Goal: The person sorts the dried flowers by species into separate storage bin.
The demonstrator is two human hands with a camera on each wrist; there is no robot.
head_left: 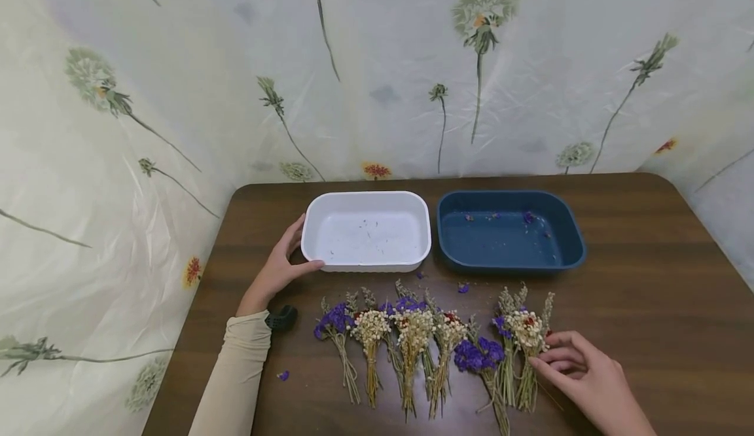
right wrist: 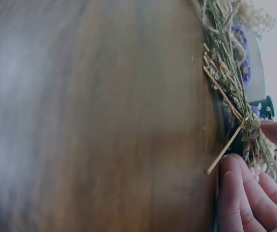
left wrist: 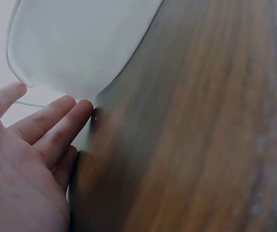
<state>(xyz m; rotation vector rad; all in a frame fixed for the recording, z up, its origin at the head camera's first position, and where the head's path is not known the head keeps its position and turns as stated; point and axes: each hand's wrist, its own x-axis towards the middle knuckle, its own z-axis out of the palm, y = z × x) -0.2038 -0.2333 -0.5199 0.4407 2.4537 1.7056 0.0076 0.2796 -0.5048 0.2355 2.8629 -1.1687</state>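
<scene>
My left hand (head_left: 281, 267) rests against the left end of a white plastic basin (head_left: 366, 267), its thumb near the front corner. In the left wrist view, fairly straight fingers (left wrist: 61, 133) touch the basin's outer side. My right hand (head_left: 580, 372) pinches the rightmost bunch of dried flowers (head_left: 526, 331), which has cream blossoms, a little red and grey-green sprigs. Its thumb lies on the tied stems (right wrist: 252, 130) in the right wrist view, with the fingers on the other side. The bunch lies low over the table.
Several more dried-flower bunches (head_left: 414, 331), cream and purple, lie in a row along the front. A dark blue basin (head_left: 511, 268) with a few purple bits stands right of the white one. Loose purple petals (head_left: 463, 288) dot the brown table (head_left: 648, 259). Floral sheeting (head_left: 377, 95) hangs behind.
</scene>
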